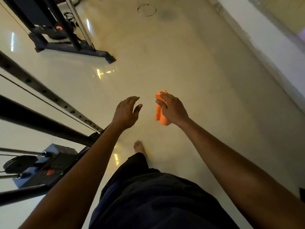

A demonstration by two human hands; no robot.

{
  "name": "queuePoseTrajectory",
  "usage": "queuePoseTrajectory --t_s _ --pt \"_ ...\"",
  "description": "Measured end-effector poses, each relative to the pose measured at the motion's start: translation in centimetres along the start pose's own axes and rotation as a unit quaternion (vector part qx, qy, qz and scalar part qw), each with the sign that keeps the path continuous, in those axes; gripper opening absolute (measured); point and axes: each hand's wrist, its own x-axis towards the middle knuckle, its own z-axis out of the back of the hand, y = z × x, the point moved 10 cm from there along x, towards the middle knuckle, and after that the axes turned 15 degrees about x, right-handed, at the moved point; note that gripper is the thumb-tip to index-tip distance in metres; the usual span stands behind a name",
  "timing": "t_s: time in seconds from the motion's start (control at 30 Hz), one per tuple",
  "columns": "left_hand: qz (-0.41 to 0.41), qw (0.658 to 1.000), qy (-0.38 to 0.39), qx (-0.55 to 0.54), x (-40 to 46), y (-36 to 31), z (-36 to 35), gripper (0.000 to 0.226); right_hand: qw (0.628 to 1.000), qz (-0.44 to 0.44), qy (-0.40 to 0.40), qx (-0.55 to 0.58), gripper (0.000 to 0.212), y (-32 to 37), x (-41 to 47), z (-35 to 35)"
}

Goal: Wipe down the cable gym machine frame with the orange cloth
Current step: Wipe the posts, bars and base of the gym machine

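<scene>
My right hand [173, 109] grips the orange cloth [159, 113], which hangs down in folds below my fingers, out over the floor. My left hand [126, 111] is beside it to the left, held out with relaxed fingers and nothing in it. The black frame of the cable gym machine [39, 90] runs along the left side, with a holed upright, a thick tube and a thin cable. Neither hand touches the frame; my left forearm crosses in front of its lower end.
A weight plate [19, 163] and a blue-black base block [54, 162] sit at the lower left. A second frame base [74, 48] stands at the upper left. Glossy cream floor fills the middle, with a wall along the right. My bare foot [139, 147] is on the floor.
</scene>
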Motion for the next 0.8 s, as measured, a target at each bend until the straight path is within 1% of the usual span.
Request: queuePoseTrajectory --t_s 0.23,0.37,0.5,0.63,0.8 --pt "0.008 1.000 -0.001 -0.025 13.7 2.7 -0.8 0.051 1.000 -0.014 0.011 -0.020 0.046 -1.2 13.8 1.9" --pt "0.018 0.999 0.010 -0.038 21.4 5.8 -1.0 0.050 0.999 -0.020 0.023 -0.027 0.043 -0.3 22.8 2.3" --pt "0.033 0.999 0.024 -0.034 28.6 9.9 -0.6 0.053 0.998 -0.003 0.051 -0.028 0.040 0.8 32.0 1.1" --pt "0.081 0.996 0.024 -0.031 34.3 14.6 0.5 0.052 0.995 0.011 0.094 -0.019 0.040 1.5 40.7 -1.6" --pt "0.179 0.983 0.025 -0.025 40.9 22.0 1.5 0.053 0.981 0.062 0.185 -0.021 0.039 2.9 53.4 -7.2"
